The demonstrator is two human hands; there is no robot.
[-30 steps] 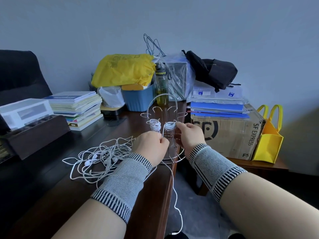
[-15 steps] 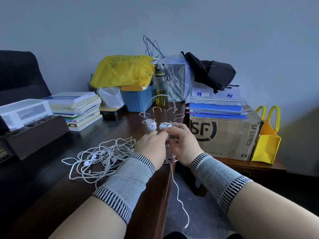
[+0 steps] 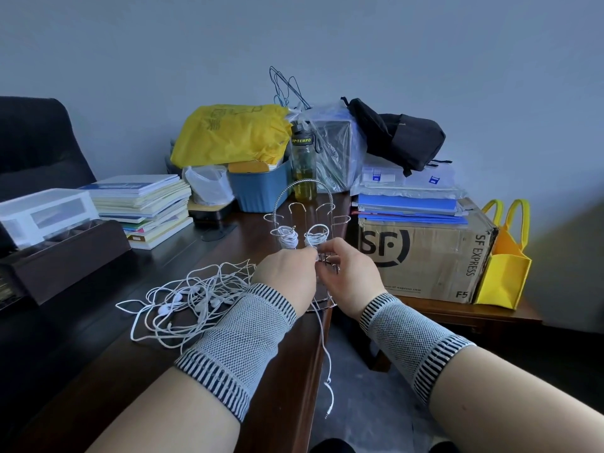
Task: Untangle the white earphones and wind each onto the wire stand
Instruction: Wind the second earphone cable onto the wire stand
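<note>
At worktop (image 3: 202, 364) edge: wire stand (image 3: 305, 223) upright, two white earphone coils wound on its front hooks. Left hand (image 3: 287, 276) and right hand (image 3: 346, 276) meet at the stand below the right coil (image 3: 315, 238), fingers curled; each grip pinches the white cord (image 3: 325, 348), which hangs off the edge. Tangled earphones (image 3: 189, 302) lie just left of the left hand.

Lit dimly and coolly, seeming to brighten toward the right; bending outward at wide-angle edges, staying sharp mid-frame, softening at near corners.
</note>
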